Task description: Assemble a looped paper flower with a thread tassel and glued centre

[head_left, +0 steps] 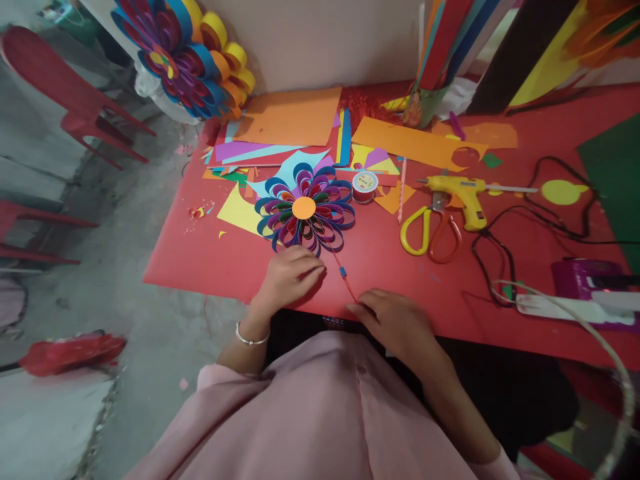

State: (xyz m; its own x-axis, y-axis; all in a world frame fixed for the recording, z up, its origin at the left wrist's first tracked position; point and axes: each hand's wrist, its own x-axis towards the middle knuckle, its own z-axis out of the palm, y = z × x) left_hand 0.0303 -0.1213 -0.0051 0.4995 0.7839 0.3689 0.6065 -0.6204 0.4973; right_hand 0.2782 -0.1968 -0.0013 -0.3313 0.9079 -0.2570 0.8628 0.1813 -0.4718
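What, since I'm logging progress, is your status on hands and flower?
Left hand beside paper flower. Right hand at red string. Flower lies face up. Scissors, glue gun off right, apart from both hands.

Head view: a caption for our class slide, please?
Right hand holding a red cord; left hand near a looped paper flower.

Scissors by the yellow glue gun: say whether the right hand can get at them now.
Likely yes: nothing bulky lies between the right hand and the scissors. The yellow glue gun appears to overlap only their far end, though the hand seems occupied with the red string.
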